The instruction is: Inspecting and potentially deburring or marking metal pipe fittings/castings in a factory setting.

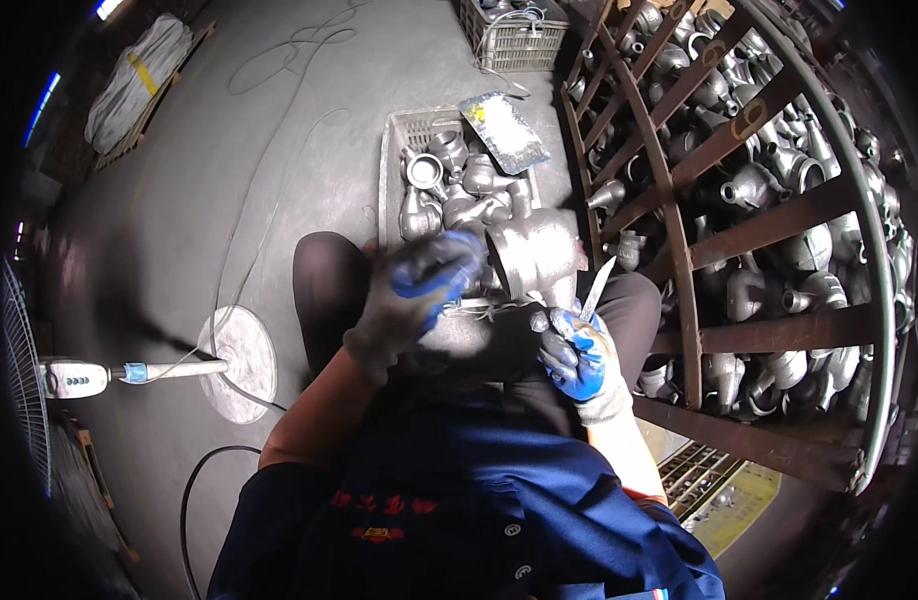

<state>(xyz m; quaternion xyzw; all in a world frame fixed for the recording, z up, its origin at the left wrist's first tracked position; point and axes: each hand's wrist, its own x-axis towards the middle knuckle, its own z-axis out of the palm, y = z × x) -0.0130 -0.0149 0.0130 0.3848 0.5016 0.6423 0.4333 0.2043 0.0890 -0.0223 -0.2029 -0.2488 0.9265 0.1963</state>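
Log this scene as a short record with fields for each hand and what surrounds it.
Left hand: gloved, motion-blurred, grip unclear
Right hand: blue-and-grey glove, holding a pointed blade
Near hands: large metal fitting
Ahead: crate with smaller metal fittings
Right side: brown metal rack with many metal parts
Left side: standing fan
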